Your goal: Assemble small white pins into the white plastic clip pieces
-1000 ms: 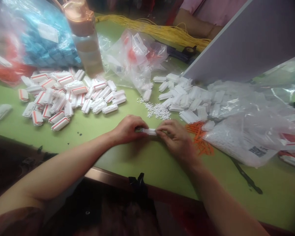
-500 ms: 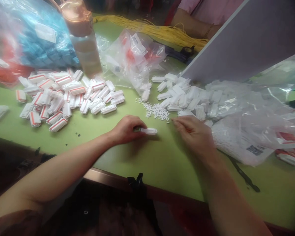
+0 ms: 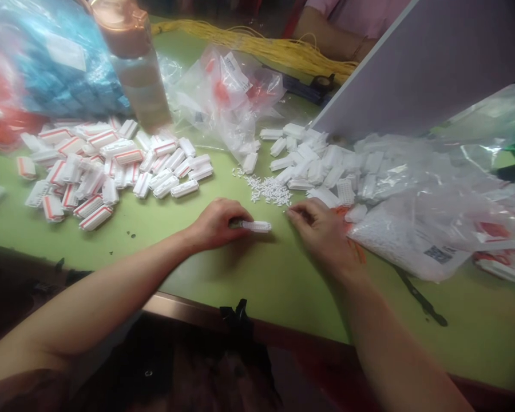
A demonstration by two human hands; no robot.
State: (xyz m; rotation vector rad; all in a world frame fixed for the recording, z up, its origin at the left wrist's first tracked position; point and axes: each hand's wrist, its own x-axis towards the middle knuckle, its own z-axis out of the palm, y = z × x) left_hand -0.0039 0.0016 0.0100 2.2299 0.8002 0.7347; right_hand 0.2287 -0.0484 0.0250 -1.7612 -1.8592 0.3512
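Note:
My left hand (image 3: 224,222) is closed round one end of a white plastic connector housing (image 3: 257,226), which sticks out to the right above the green table (image 3: 240,280). My right hand (image 3: 311,226) is pinched at the fingertips beside a loose heap of tiny white pegs (image 3: 271,190). What its fingertips hold, seemingly a tiny white piece, is too small to make out. Beyond the right hand lies a pile of plain white housings (image 3: 313,163). On the left is a bigger pile of white housings with red strips (image 3: 120,151).
Behind the left pile stand a water bottle (image 3: 135,74) and a bag of blue parts (image 3: 72,63). Clear bags (image 3: 412,234) lie at right, below a grey panel (image 3: 395,68). Yellow cords (image 3: 257,48) stretch along the back, near another person's arm (image 3: 326,34).
My right hand has moved left, closer to the housing in my left hand, uncovering some orange pieces behind it. My left hand keeps its hold. The whole view has shifted slightly.

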